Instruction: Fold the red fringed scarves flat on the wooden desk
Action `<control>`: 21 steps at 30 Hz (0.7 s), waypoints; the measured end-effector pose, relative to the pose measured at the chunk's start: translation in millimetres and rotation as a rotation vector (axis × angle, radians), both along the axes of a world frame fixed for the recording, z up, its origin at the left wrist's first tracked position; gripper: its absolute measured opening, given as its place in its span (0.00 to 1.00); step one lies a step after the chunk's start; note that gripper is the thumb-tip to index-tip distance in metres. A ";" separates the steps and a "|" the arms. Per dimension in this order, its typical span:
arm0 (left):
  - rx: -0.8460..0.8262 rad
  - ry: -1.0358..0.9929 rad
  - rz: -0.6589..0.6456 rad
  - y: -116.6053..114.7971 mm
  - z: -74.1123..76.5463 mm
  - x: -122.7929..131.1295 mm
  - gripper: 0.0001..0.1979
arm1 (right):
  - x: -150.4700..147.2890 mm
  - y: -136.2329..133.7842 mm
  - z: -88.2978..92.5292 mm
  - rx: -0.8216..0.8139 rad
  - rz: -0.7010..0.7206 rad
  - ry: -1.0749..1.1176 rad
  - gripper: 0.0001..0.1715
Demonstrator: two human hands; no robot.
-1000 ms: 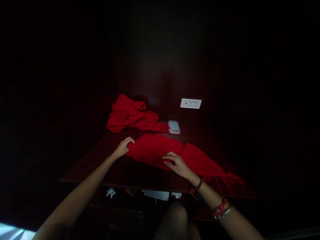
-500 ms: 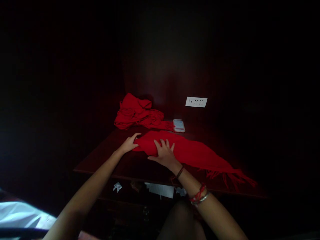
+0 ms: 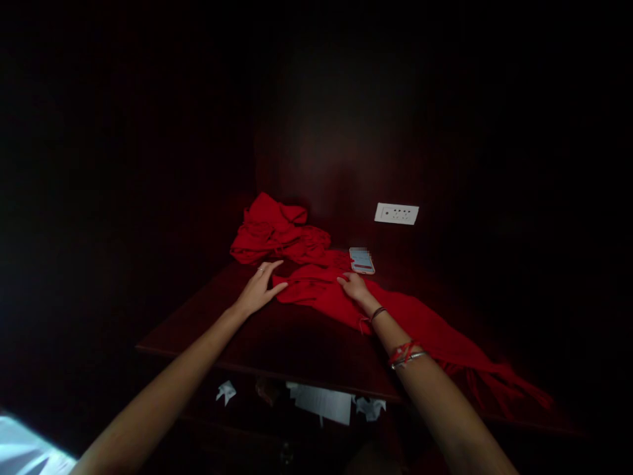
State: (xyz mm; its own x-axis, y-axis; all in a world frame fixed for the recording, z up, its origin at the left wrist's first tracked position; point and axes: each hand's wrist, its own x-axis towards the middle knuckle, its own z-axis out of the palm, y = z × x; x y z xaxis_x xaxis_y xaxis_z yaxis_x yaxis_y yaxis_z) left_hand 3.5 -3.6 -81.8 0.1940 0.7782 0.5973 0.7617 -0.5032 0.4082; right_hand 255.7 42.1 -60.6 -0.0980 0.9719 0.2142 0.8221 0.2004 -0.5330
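Note:
A long red fringed scarf (image 3: 415, 316) lies across the dark wooden desk, its fringe hanging toward the front edge at the right. My left hand (image 3: 258, 287) is at the scarf's left end, thumb and fingers spread apart, the thumb touching the cloth's edge. Farther along the scarf, my right hand (image 3: 355, 287) has its fingers bent in and pinches the fabric, which is wrinkled between the two hands. Behind the scarf, a crumpled heap of red cloth (image 3: 277, 231) sits at the back left of the desk.
A phone (image 3: 362, 260) with a lit screen lies behind the scarf, near the wall. A white socket plate (image 3: 396, 214) is on the back wall. Under the desk top (image 3: 208, 336), papers (image 3: 321, 402) sit on a shelf. White fabric (image 3: 30, 448) shows at lower left.
My right hand has gone from lying spread on the scarf to pinching it, slightly farther right. The scarf has shifted right and wrinkled; my left fingers have opened wider at its end.

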 end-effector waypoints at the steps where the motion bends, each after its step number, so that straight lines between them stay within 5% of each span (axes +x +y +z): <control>1: -0.060 -0.049 0.039 -0.8 -3.2 2.7 0.31 | -0.4 0.9 -2.6 -0.001 0.009 0.036 0.12; 5: -0.339 -0.240 0.120 7.4 -11.7 15.9 0.34 | 0.3 3.6 -4.2 0.041 0.010 0.186 0.15; 9: -0.283 -0.310 0.084 16.7 19.3 30.0 0.27 | 18.9 12.2 16.6 0.117 -0.063 0.301 0.20; 15: 0.210 0.241 0.068 7.0 98.1 49.4 0.10 | 65.4 14.9 57.5 0.294 -0.159 0.152 0.16; 18: 0.214 0.438 0.177 3.9 109.1 59.2 0.14 | 74.8 7.1 55.7 0.178 -0.011 0.090 0.19; 21: 0.263 0.562 0.199 -1.2 99.5 69.6 0.18 | 71.6 0.1 42.2 0.105 0.082 0.042 0.29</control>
